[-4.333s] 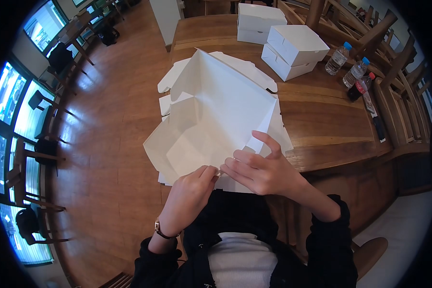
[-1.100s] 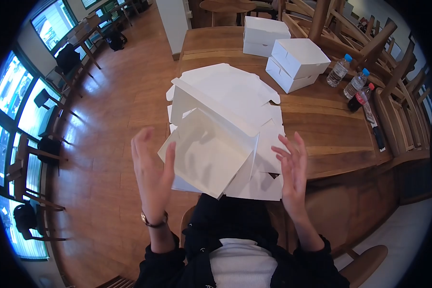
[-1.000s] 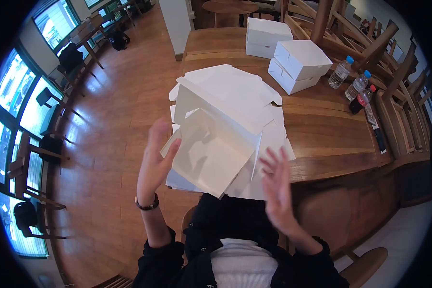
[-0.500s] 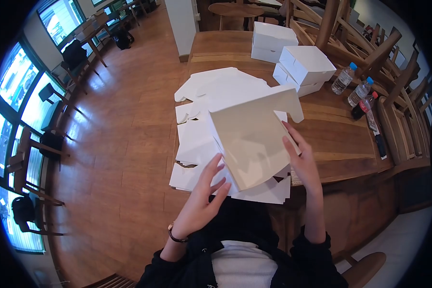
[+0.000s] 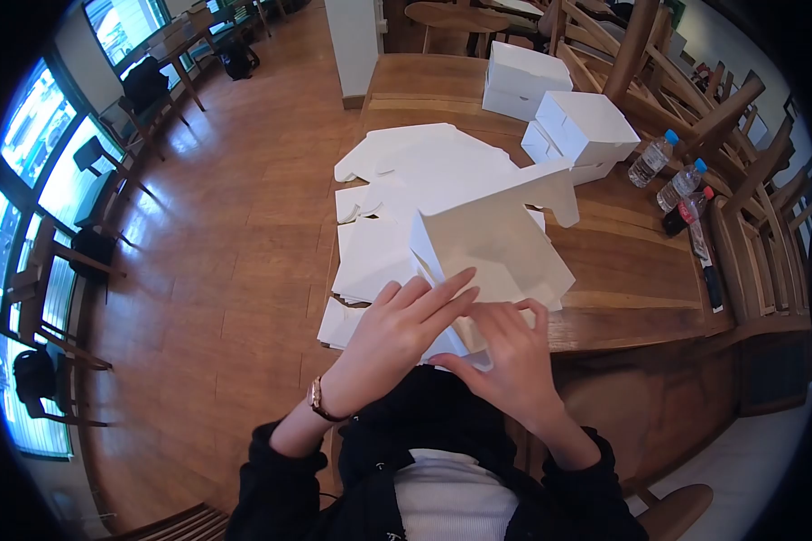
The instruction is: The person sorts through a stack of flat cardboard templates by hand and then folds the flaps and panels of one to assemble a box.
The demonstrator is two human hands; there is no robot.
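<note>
Head view: half-folded white box (image 5: 505, 243) at centre, over flat card sheets (image 5: 424, 171); its far edge runs eight to two o'clock, flap at two. Left hand (image 5: 401, 329) reaches from seven, fingers straight, lying across its near corner; right hand (image 5: 510, 356) from five, fingers bent, thumb apart, grip unclear. Bottle labels (image 5: 687, 212) unreadable.

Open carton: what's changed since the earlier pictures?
The carton has turned and shifted right on the flat sheets. The left hand and right hand, briefly off it, are now at its near corner. White boxes and bottles stayed put.
</note>
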